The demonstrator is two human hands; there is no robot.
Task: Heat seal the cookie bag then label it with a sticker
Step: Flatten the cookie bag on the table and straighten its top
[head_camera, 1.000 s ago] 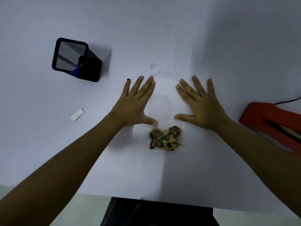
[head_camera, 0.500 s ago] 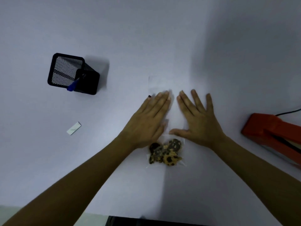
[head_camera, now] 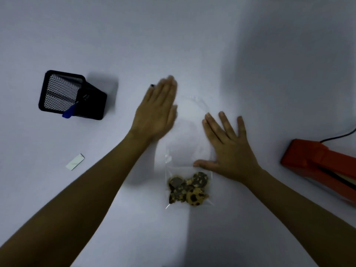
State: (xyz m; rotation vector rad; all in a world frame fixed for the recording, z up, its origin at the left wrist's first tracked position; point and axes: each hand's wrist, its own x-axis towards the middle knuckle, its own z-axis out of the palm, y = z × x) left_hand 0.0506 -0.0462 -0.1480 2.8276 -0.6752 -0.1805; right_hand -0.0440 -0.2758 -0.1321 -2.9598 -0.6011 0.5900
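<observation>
A clear plastic cookie bag (head_camera: pixel 189 135) lies flat on the white table, its open end pointing away from me. Several chocolate-chip cookies (head_camera: pixel 188 188) sit bunched at its near end. My right hand (head_camera: pixel 227 149) rests flat on the bag's right side, fingers spread, thumb across the bag just above the cookies. My left hand (head_camera: pixel 158 110) is flat and blurred at the bag's upper left edge, fingers together, holding nothing. A small white sticker strip (head_camera: pixel 75 162) lies on the table to the left. The red heat sealer (head_camera: pixel 323 168) stands at the right edge.
A black mesh pen holder (head_camera: pixel 71 94) with a blue pen in it stands at the left rear. A black cable (head_camera: pixel 341 134) runs from the sealer toward the right edge. The white table (head_camera: pixel 192 45) extends far back.
My left hand has slid from the middle of the bag outward to the upper left and away from my right hand. The right hand stays pressed on the bag.
</observation>
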